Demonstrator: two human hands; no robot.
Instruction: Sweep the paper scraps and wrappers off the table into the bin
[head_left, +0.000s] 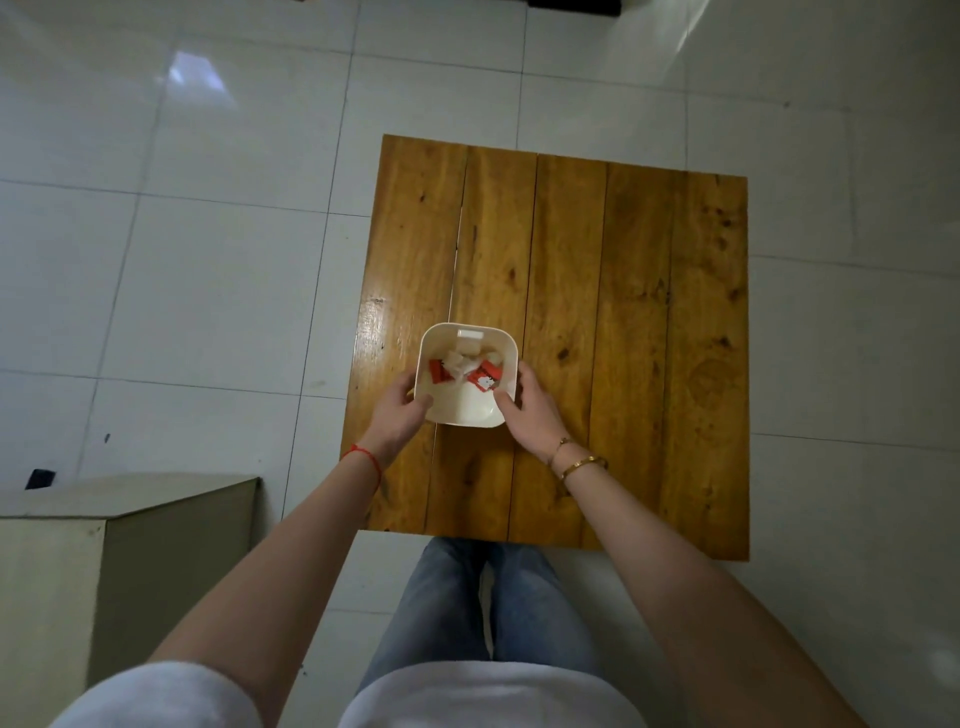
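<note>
Fingers (422, 401) of my left hand (400, 415) and right hand (530, 410) clasp the white bin (467, 410) on the counter (623, 312); wrappers (465, 371) inside, it looks light, stiff, best held by opposite walls.

There was one wooden counter (623, 312), made of five planks side by side. One white bin (467, 332) stood on it. Inside the bin lay about three red wrappers (488, 375) and a few white paper scraps (457, 361), too bunched to count exactly. Two hands were in view, the left hand (400, 415) and the right hand (530, 410). The left wrist wore one red string (363, 457); the right wrist wore two gold bracelets (576, 460). One beige cabinet (130, 545) stood on the floor.
</note>
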